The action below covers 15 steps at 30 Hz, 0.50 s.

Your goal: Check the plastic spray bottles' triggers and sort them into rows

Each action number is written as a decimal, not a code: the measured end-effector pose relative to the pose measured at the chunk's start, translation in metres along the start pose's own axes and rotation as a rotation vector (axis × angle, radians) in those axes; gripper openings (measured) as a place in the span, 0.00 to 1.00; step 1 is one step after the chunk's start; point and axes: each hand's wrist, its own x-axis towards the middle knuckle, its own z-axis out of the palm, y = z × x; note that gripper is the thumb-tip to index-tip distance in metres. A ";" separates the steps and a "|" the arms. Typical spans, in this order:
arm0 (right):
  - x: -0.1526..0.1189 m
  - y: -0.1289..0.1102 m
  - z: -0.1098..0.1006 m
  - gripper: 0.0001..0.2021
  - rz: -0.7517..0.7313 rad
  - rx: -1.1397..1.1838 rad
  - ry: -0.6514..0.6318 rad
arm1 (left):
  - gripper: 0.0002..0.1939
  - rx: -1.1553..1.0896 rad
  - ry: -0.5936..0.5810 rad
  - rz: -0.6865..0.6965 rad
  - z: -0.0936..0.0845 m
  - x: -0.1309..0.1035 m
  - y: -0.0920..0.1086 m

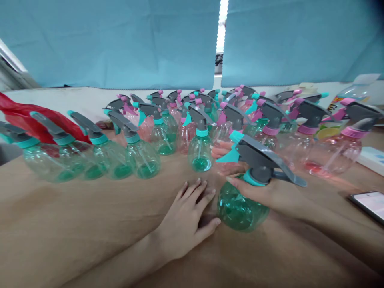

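The spray bottle (243, 204) I hold is clear green plastic, round-bellied, with a grey trigger head, a teal collar and a teal nozzle pointing left. It stands on the brown table, tilted slightly, just in front of the rows of other bottles.

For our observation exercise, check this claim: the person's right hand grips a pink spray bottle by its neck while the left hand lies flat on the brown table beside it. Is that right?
Not quite. The head view shows the right hand gripping a green spray bottle with a teal collar and grey trigger, not a pink one. The rest holds: the left hand lies flat on the brown table beside it.
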 end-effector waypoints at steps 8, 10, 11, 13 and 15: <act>-0.002 -0.001 0.000 0.07 0.057 -0.184 0.041 | 0.30 0.024 -0.026 -0.007 -0.002 0.002 0.001; -0.001 -0.001 0.000 0.07 0.066 -0.181 0.030 | 0.30 0.017 -0.013 -0.001 -0.002 0.001 0.001; -0.001 -0.001 0.000 0.07 0.074 -0.182 0.023 | 0.30 0.010 -0.007 0.000 -0.001 0.001 0.001; -0.001 -0.001 0.000 0.08 0.084 -0.181 0.008 | 0.30 -0.004 0.000 -0.001 -0.001 0.001 0.001; -0.001 -0.001 0.000 0.10 0.082 -0.181 0.020 | 0.30 -0.011 0.002 -0.003 -0.001 0.000 0.001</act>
